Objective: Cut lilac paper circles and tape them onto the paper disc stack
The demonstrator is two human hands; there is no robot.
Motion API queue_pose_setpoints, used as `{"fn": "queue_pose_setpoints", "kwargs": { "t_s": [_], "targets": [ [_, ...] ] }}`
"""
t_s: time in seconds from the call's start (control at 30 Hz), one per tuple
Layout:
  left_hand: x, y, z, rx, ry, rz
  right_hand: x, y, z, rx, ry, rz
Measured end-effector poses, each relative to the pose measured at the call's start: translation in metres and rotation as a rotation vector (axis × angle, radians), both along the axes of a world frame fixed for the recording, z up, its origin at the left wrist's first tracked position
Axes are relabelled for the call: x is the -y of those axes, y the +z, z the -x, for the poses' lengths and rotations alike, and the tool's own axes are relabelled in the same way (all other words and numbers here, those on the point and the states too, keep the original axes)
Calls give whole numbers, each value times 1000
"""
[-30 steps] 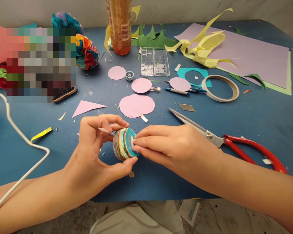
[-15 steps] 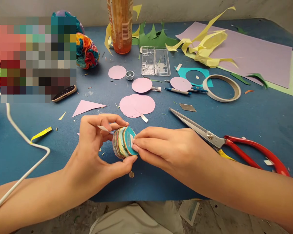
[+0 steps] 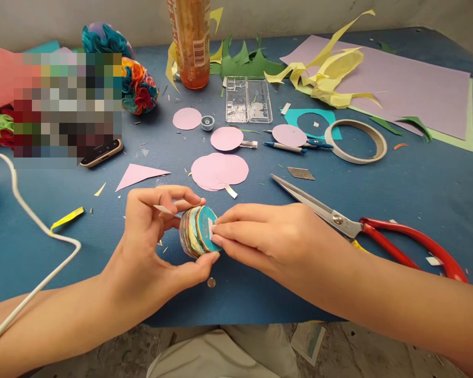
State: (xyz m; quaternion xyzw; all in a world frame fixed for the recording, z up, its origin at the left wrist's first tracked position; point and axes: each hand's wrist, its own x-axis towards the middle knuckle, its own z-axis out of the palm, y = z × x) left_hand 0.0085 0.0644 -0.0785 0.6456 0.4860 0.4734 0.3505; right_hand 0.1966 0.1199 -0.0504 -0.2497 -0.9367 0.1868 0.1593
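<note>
A thick stack of multicoloured round paper discs (image 3: pixel 197 231) was held on edge just above the blue table (image 3: pixel 418 199), pinched between the thumb and curled fingers of the left hand (image 3: pixel 150 252). Its axis ran sideways, its teal face turned toward the right hand (image 3: pixel 276 236). There, a small white tape strip (image 3: pixel 210 227) was pressed by fingertips (image 3: pixel 217 229) held together. The strip's full extent was hidden beneath them.
</note>
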Motion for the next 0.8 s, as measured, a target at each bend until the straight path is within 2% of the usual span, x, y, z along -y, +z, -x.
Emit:
{"fn": "queue_pose_setpoints", "kwargs": {
  "t_s": [0.27, 0.5, 0.8],
  "targets": [
    [-1, -1, -1, 18, 4, -8, -1, -2, 1, -30, 11, -12],
    [-1, 0, 0, 24, -9, -17, 3, 2, 1, -53, 4, -12],
    [-1, -1, -1, 22, -14, -10, 6, -2, 2, -13, 8, -203]
  ]
}}
